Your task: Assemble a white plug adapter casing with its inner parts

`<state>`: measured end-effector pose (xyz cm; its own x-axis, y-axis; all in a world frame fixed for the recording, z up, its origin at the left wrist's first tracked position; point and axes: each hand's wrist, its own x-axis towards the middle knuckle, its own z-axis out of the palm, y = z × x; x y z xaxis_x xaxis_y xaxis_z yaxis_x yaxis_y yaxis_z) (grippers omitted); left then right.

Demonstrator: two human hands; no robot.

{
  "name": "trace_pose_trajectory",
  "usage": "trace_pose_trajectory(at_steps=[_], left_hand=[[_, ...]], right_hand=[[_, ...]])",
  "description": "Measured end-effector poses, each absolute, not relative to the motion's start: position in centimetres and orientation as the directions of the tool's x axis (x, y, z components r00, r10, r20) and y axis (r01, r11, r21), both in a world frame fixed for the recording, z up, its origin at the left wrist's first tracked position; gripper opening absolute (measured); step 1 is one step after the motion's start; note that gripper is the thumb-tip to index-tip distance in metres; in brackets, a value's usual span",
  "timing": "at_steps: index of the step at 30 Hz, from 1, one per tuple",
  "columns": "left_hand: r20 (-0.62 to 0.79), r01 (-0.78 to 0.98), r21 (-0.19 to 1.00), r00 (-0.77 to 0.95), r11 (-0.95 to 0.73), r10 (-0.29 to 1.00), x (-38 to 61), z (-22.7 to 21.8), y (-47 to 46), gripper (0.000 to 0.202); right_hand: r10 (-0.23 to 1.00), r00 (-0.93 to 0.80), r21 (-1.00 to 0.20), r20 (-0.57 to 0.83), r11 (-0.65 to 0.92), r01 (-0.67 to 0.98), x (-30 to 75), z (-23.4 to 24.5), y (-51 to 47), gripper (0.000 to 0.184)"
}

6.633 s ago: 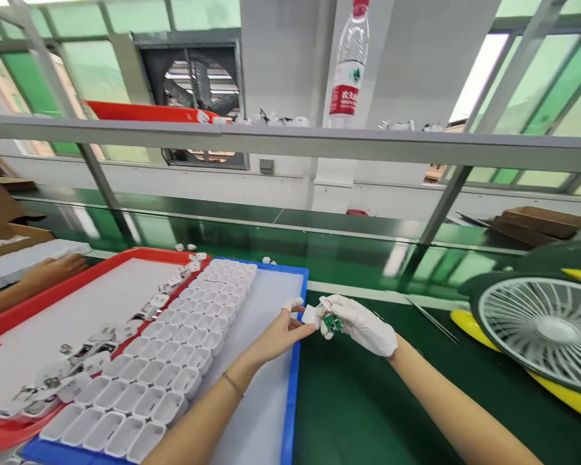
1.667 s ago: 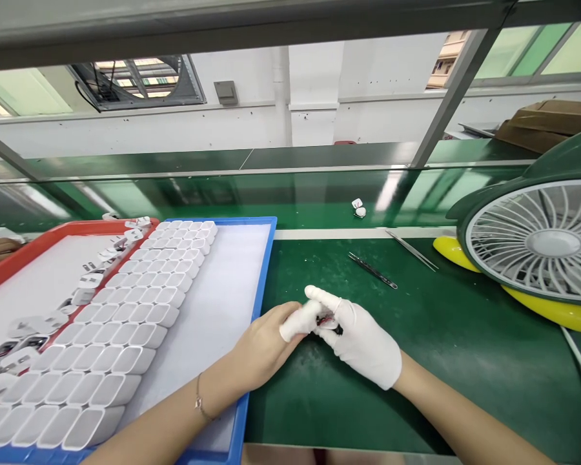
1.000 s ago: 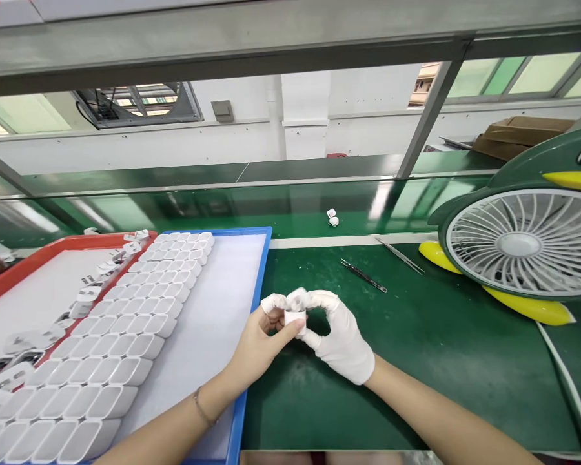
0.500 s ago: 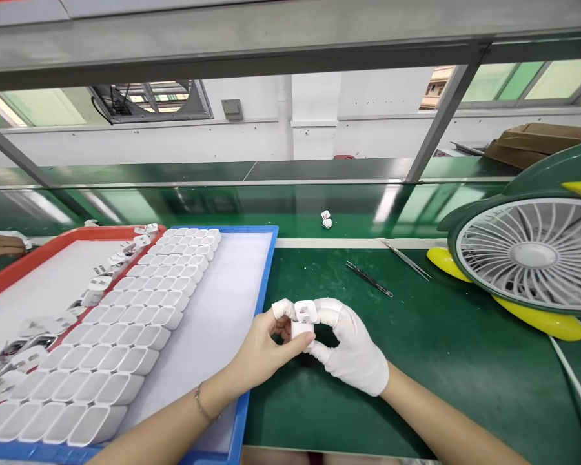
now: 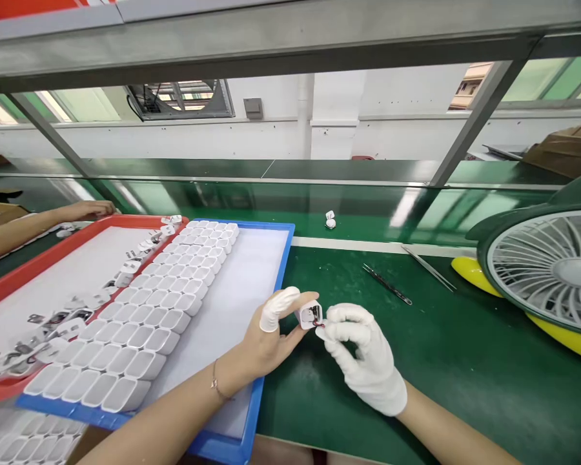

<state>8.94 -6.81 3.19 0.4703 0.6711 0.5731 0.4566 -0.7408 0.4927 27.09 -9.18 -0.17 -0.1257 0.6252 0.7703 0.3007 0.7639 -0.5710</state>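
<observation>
My left hand (image 5: 271, 329), bare with a white cot on the forefinger, pinches a small white charger shell (image 5: 308, 316) whose open end shows dark and red parts inside. My right hand (image 5: 363, 358) wears a white glove and its curled fingertips touch the shell's open end from the right. Both hands hover over the green mat just right of the blue tray (image 5: 275, 287). Rows of empty white shells (image 5: 164, 316) fill the tray's left half.
A red tray (image 5: 53, 248) with loose white parts lies to the left; another person's arm (image 5: 39, 219) reaches beyond it. Two tweezers (image 5: 387, 284) lie on the mat, a green and yellow fan (image 5: 547, 271) stands at right, and a small white part (image 5: 330, 219) sits on the conveyor.
The shell has turned so that its open end now faces me, and my gloved fingers have shifted to that end. The view has swung slightly left.
</observation>
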Motion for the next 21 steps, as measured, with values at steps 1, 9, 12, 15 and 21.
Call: trace_pose_trajectory(at_steps=[1,9,12,15,21], left_hand=[[0.567,0.458,0.501,0.467,-0.734,0.678,8.8,3.2,-6.8,0.041],[0.523,0.484,0.512,0.480,-0.710,0.704,8.3,2.5,-6.7,0.040],[0.544,0.509,0.479,0.468,-0.716,0.696,8.4,2.3,-6.4,0.040],[0.551,0.543,0.473,0.432,-0.694,0.713,8.2,2.2,-6.0,0.041],[0.526,0.554,0.488,0.429,-0.674,0.734,7.8,2.1,-5.7,0.040]], right_hand=[[0.658,-0.132,-0.613,0.741,0.744,0.265,27.2,-0.4,-9.1,0.024],[0.831,-0.083,-0.824,0.550,0.556,0.111,27.3,-2.3,-8.5,0.010],[0.855,-0.105,-0.841,0.508,0.519,0.155,27.8,-2.2,-8.0,0.014],[0.866,-0.112,-0.820,0.487,0.497,0.285,29.4,-1.5,-6.8,0.039],[0.904,0.110,-0.500,0.412,0.124,0.857,34.5,-2.3,-2.5,0.054]])
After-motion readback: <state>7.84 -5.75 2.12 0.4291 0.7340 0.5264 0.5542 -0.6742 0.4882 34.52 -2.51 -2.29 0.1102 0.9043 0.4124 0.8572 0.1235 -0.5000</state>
